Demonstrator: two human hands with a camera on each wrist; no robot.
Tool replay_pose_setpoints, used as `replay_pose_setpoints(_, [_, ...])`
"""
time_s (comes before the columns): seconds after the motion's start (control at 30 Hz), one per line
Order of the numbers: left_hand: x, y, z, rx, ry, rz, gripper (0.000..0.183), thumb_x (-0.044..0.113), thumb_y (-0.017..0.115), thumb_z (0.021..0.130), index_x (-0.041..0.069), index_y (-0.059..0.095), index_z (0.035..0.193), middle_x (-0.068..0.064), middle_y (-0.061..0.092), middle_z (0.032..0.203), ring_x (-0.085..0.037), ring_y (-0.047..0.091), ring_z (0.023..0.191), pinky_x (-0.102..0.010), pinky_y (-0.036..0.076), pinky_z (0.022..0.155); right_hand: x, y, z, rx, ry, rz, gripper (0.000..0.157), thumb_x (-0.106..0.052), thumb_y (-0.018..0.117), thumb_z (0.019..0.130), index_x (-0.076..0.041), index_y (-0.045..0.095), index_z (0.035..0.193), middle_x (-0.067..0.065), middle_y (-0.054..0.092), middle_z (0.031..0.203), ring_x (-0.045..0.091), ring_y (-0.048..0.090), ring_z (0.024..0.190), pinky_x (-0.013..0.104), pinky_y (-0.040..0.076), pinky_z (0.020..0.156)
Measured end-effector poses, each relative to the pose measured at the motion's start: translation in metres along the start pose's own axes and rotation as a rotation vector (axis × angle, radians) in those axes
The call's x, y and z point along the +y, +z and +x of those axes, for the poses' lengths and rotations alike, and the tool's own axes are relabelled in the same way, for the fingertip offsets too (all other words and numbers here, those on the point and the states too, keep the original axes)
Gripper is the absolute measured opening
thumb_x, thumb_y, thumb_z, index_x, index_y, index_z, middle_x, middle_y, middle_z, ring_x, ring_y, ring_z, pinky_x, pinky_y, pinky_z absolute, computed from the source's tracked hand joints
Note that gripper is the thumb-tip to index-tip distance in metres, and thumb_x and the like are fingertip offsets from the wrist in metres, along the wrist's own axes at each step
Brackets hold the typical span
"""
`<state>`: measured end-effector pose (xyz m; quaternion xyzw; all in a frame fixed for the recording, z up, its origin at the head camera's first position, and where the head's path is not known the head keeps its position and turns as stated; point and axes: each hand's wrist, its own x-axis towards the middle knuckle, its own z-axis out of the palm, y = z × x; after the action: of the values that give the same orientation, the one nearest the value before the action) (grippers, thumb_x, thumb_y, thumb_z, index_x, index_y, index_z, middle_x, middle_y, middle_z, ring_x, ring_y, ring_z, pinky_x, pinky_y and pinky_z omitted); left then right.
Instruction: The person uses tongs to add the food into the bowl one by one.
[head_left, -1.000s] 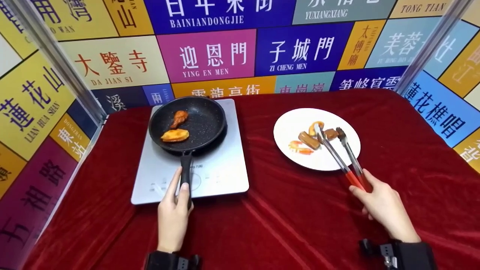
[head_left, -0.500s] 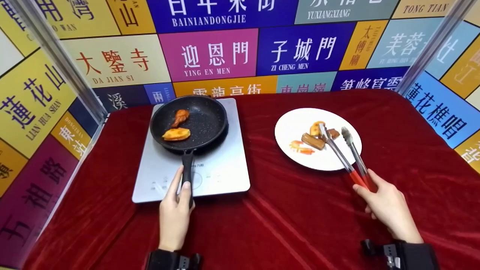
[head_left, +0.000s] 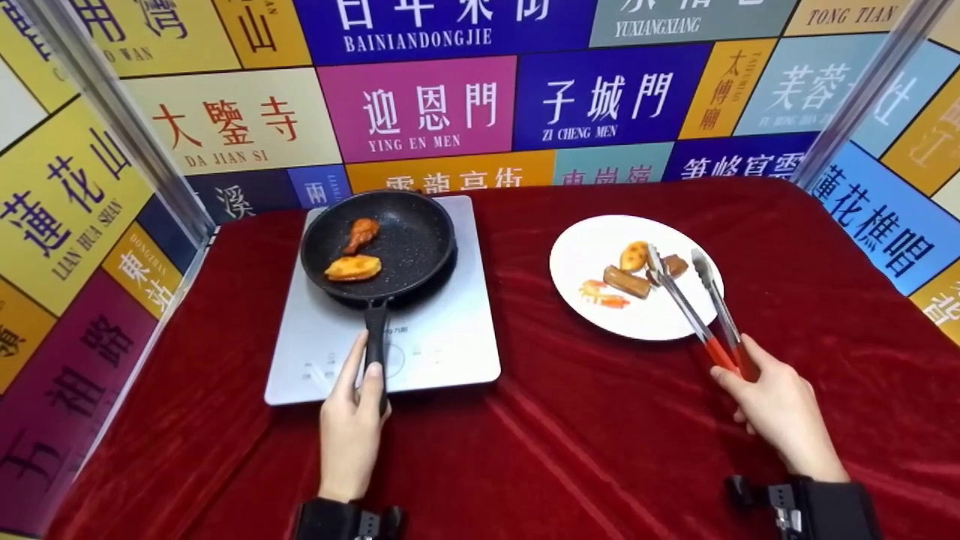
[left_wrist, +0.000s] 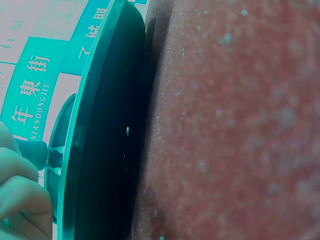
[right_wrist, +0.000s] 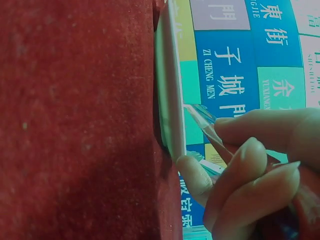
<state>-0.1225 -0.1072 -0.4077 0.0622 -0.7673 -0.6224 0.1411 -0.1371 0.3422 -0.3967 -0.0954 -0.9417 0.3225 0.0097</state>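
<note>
My left hand (head_left: 352, 427) grips the black handle of a frying pan (head_left: 412, 240) set on a silver induction cooktop. In the pan lie a browned drumstick (head_left: 362, 235) and a yellow-orange piece of food (head_left: 352, 268). On the right, a pair of tongs (head_left: 690, 311) with red grips is held in my right hand (head_left: 780, 412), thumb on one side and fingers on the other. Its arms are spread over a white plate (head_left: 577, 251), one tip overlapping a dark brown piece (head_left: 675, 265). Left of that tip are a brown roll-shaped piece (head_left: 627, 282), a yellow spotted piece (head_left: 634, 256) and an orange-white shrimp (head_left: 604, 295).
The induction cooktop (head_left: 450, 360) and the plate stand apart on a dark red velvet cloth (head_left: 540, 420). Behind them rises a wall of coloured panels (head_left: 427, 109) with lettering. Metal posts (head_left: 161, 150) stand at the back corners.
My right hand and the tongs have shifted slightly right, uncovering more of the yellow piece. The brown roll has turned and moved a little right. My left hand keeps its grip on the handle.
</note>
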Motion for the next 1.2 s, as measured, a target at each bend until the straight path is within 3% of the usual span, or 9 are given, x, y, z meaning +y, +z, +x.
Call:
replay_pose_setpoints(0.4, [-0.0098,0.0016,0.0032,0.0,0.02,-0.024,0.044,0.041,0.046,0.091,0.036,0.039,0.134,-0.009,0.046,0.072,-0.017,0.042,0.049,-0.027,0.041,0.044,-0.0027,-0.004,-0.003,-0.069,-0.017,-0.045,0.074,-0.042,0.054,0.086,-0.013,0.019,0.143,0.006,0.054,0.052,0.021,0.052,0.04,0.033,0.044,0.038])
replay_pose_setpoints(0.97, [-0.0115,0.0015,0.0032,0.009,0.033,0.005,0.042,0.043,0.045,0.091,0.04,0.039,0.132,-0.008,0.044,0.064,-0.018,0.042,0.047,-0.027,0.041,0.044,-0.0074,0.0005,-0.0049,-0.019,-0.063,-0.138,0.067,-0.03,0.056,0.086,-0.013,0.024,0.142,0.005,0.055,0.055,0.016,0.051,0.038,0.031,0.041,0.039])
replay_pose_setpoints(1.2, [-0.0103,0.001,0.0023,0.012,0.032,-0.01,0.042,0.042,0.046,0.091,0.038,0.041,0.132,-0.007,0.042,0.059,-0.018,0.042,0.048,-0.027,0.04,0.045,-0.0067,0.0019,-0.0046,-0.006,-0.055,-0.109,0.06,-0.03,0.054,0.088,-0.016,0.029,0.141,0.003,0.053,0.051,0.017,0.051,0.038,0.031,0.04,0.037])
